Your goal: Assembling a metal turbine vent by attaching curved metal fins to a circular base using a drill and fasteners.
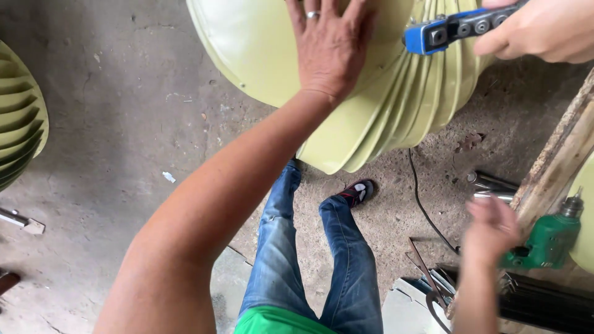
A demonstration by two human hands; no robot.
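A pale yellow-green finned metal ventilator (371,117) fills the top centre of the frame, cut off by the upper edge. Its left part is a smooth rounded cap with a rimmed edge; to the right, curved vertical blades overlap one another and sweep down to a lip at lower centre, above the concrete floor (124,161).

The left hand (331,46) lies flat on the smooth cap, palm down, fingers spread and pointing toward the top edge, a ring on one finger; the forearm runs down to the lower left. The ventilator lies directly under this palm, with the blades beginning just right of the hand.

At the upper right another person's hand (544,31) grips a blue-and-black hand tool (455,28), whose blue head touches the blades.

The right hand (492,229) is at the lower right, well apart from the ventilator and blurred, so I cannot tell how its fingers are set. It hangs near a green power drill (544,241) and metal tubes (492,188) beside a wooden plank (560,161). Legs in blue jeans (309,247) occupy the bottom centre. A second finned ventilator (18,117) shows at the left edge.
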